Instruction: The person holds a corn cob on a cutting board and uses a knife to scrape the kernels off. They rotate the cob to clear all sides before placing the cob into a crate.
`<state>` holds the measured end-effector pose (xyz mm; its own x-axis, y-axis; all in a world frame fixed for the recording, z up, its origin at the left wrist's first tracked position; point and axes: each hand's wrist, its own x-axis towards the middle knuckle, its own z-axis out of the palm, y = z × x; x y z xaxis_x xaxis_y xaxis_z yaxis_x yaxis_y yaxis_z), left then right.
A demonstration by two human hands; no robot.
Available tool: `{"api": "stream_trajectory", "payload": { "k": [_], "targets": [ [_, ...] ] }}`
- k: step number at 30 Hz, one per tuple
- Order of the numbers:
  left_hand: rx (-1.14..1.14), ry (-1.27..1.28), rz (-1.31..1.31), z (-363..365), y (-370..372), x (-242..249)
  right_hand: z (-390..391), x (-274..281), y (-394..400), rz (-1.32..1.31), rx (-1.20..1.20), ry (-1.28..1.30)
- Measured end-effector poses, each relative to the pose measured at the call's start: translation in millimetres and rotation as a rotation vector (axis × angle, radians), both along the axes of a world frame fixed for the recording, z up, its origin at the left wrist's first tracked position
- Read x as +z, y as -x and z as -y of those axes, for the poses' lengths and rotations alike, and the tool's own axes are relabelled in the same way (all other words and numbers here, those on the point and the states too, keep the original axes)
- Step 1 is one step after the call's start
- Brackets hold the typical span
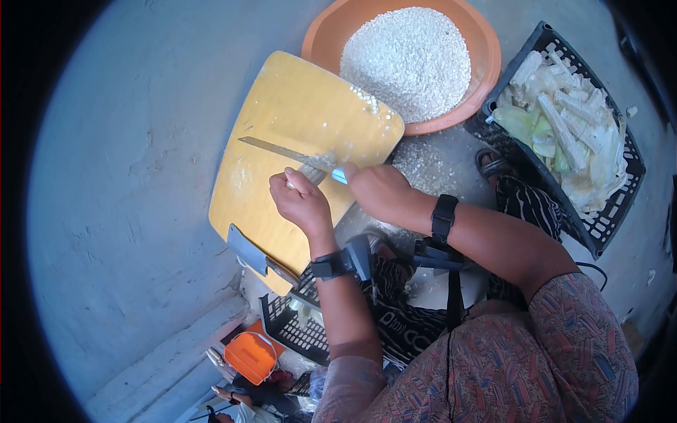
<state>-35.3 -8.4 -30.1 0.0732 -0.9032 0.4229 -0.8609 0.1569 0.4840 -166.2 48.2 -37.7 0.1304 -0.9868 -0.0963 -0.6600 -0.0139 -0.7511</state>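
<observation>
My left hand (pixel 303 202) is closed around a pale corn cob (pixel 311 174), most of it hidden by the fingers and the blade. My right hand (pixel 379 190) grips the blue handle of a long knife (pixel 278 149). The knife's blade lies across the cob, above a yellow wooden board (pixel 282 92). White kernels are scattered on the board, mainly along its upper right edge. A cleaver (pixel 248 249) rests at the board's lower left edge, away from both hands.
A large orange basin (pixel 490 60) heaped with white kernels stands beyond the board. A black crate (pixel 612 229) of stripped cobs and husks is at the right. Another black crate (pixel 282 326) and an orange bucket (pixel 252 357) sit lower left, near another person. Kernels litter the floor.
</observation>
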Motion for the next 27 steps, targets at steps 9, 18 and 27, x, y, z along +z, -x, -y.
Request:
{"api": "stream_trajectory", "payload": {
  "k": [9,18,27],
  "targets": [
    [0.020,-0.036,-0.042,3.2,-2.4,0.7,-19.3,14.8,12.8,-0.056,0.036,-0.084],
    [0.003,-0.027,-0.022,1.5,2.6,1.7,-7.7,-5.6,-1.2,-0.065,-0.047,0.052],
    [-0.081,0.020,0.093,-5.3,17.8,6.2,21.6,-27.2,-6.5,-0.021,-0.140,0.017]
  ]
}}
